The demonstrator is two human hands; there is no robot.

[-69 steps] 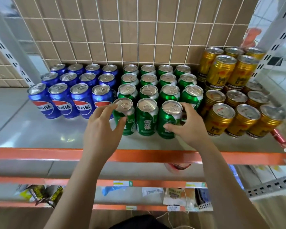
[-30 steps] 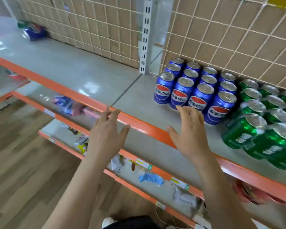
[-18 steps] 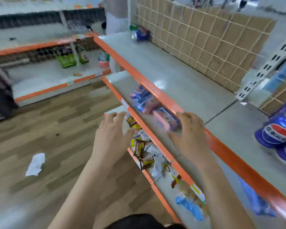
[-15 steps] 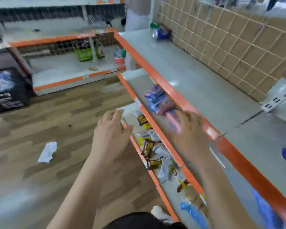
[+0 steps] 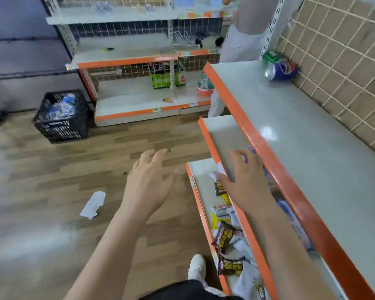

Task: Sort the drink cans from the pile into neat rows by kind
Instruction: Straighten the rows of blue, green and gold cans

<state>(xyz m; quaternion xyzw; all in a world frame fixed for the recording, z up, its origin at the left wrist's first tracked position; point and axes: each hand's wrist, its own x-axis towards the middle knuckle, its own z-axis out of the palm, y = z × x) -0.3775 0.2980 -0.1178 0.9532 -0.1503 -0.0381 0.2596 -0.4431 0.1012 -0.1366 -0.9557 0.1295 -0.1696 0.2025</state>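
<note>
left hand (image 5: 148, 182): fingers apart, loosely straight, holds nothing; palm down over the wood floor (image 5: 52, 169), left of the shelves
right hand (image 5: 245, 180): fingers spread, nothing in it; over the orange lip of the middle shelf (image 5: 225, 135); can't tell if it touches the lip
blue can (image 5: 280, 71): on its side at the far end of the top shelf (image 5: 312, 159), up against the wire grid wall (image 5: 344, 68), top end facing left; well apart from both hands
green can (image 5: 271, 55): just behind the blue can, looks tipped over too; blurry, contact between the two not clear
top shelf: grey board, orange front edge, runs along the right side
middle shelf: blue and pink packs, mostly hidden by the right hand and the top shelf's edge
bottom shelf (image 5: 201, 178): snack packets (image 5: 225, 234), brown and yellow, scattered along it with white wrappers
floor: crumpled white paper (image 5: 93, 204) left of the left forearm; black crate (image 5: 62, 116) farther back, blue-white stuff inside
shoe (image 5: 196, 267): white, beside the bottom shelf, low in frame
far shelving (image 5: 128, 59): across the aisle; green boxes (image 5: 162, 80) and a pink tub (image 5: 205, 90) on its low shelf
other person (image 5: 240, 40): stands at the far end of the top shelf, light clothes, only part of the body in view
</note>
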